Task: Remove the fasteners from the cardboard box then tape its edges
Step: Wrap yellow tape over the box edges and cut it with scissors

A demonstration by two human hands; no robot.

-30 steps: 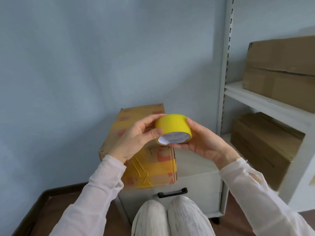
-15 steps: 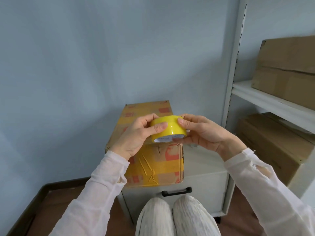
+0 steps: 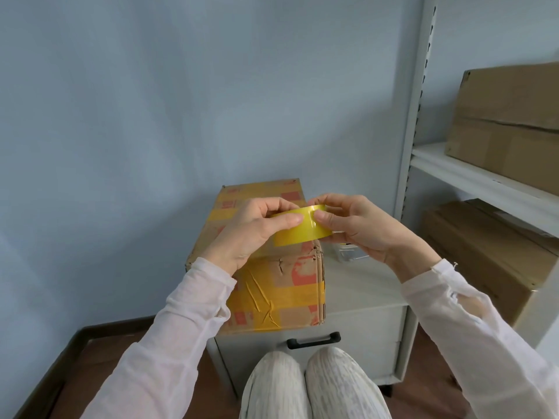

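Note:
A worn cardboard box (image 3: 290,285) with yellow tape bands and red print lies on a grey drawer cabinet (image 3: 363,300). Above its near end I hold a yellow tape roll (image 3: 299,229) with both hands. My left hand (image 3: 251,231) grips the roll's left side, thumb pressed on its outer face. My right hand (image 3: 351,225) grips the right side, thumb also on the tape face, close to the left thumb. The roll hides part of the box's top edge.
A white metal shelf rack (image 3: 472,173) stands at right with brown cartons on the upper shelf (image 3: 508,122) and lower level (image 3: 484,255). A small clear container (image 3: 348,254) sits on the cabinet behind my right hand. A black drawer handle (image 3: 313,340) faces my knees.
The roll has been turned so its outer yellow face shows instead of its white core. Both thumbs have come together on the tape face. The hands sit slightly lower.

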